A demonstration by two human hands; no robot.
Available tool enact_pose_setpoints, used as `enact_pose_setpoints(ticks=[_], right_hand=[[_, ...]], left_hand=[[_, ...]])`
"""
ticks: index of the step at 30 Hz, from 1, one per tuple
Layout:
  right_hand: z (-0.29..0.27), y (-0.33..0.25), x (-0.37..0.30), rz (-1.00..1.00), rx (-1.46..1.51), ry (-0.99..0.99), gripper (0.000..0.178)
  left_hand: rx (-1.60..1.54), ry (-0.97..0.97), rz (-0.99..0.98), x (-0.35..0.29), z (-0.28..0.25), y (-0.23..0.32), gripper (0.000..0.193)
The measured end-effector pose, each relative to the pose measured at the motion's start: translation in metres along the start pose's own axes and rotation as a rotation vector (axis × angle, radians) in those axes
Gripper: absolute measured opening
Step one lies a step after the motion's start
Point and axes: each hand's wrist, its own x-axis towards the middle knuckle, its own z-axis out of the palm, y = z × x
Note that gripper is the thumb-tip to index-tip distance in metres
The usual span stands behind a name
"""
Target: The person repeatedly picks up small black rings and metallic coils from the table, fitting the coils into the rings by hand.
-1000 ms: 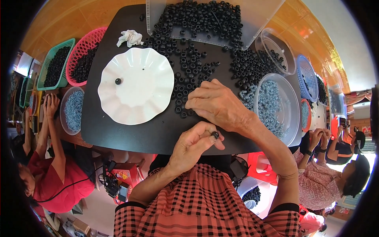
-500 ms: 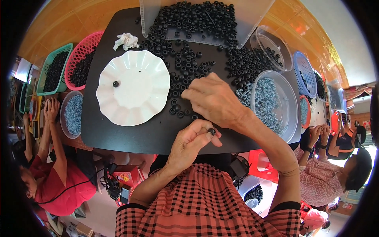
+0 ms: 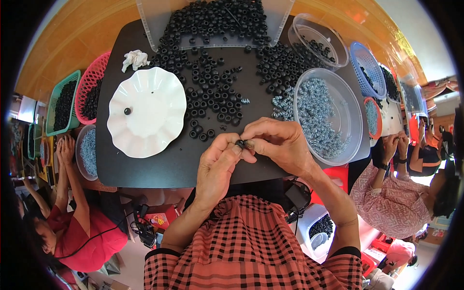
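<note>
My left hand [image 3: 217, 162] is closed in a pinch on a small black round bead [image 3: 240, 143] at the near side of the dark table. My right hand [image 3: 282, 145] meets it there, thumb and fingertips pressed together at the bead. Anything held between the right fingertips is too small and hidden to make out. Just beyond the hands lie loose black beads with holes [image 3: 212, 94]. On the white scalloped plate [image 3: 150, 123] to the left rests a single black bead [image 3: 127, 111].
A clear bin [image 3: 146, 21] of black beads stands at the far side. Right of my hands, a clear round tub [image 3: 355, 128] holds small blue-grey striped pieces [image 3: 319, 113]. A crumpled tissue [image 3: 136, 60] lies behind the plate. Other people [image 3: 87, 232] work at both sides.
My right hand has come back from the loose black beads to meet the left at the held bead. The left hand has risen slightly. The whole view has shifted a little.
</note>
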Motion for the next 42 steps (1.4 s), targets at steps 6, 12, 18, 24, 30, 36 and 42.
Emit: enact_pose_setpoints(ticks=[6,12,18,24,30,36,42], right_hand=[[-0.002,-0.006,-0.006,-0.072,-0.036,0.043,0.023],[-0.004,-0.009,-0.007,-0.134,-0.235,0.026,0.024],[-0.004,-0.006,-0.008,-0.195,-0.344,0.067,0.02],[0.0,-0.007,-0.008,-0.333,-0.415,0.098,0.022],[0.008,0.006,-0.012,-0.337,-0.402,0.168,0.03],[0.014,0.014,-0.014,-0.461,-0.514,0.236,0.034],[0.019,0.024,-0.013,-0.534,-0.555,0.338,0.04]], left_hand=[[0.243,0.058,0.024,0.001,0.006,-0.001,0.02],[0.317,0.051,0.071,0.002,0.007,-0.008,0.017],[0.295,0.064,0.051,0.0,0.011,-0.005,0.017],[0.032,-0.008,-0.022,0.002,0.009,-0.003,0.022],[-0.098,0.031,-0.061,0.004,0.008,-0.004,0.022],[-0.115,-0.031,-0.094,0.005,0.006,-0.002,0.022],[-0.096,0.048,-0.111,0.004,0.009,-0.004,0.021]])
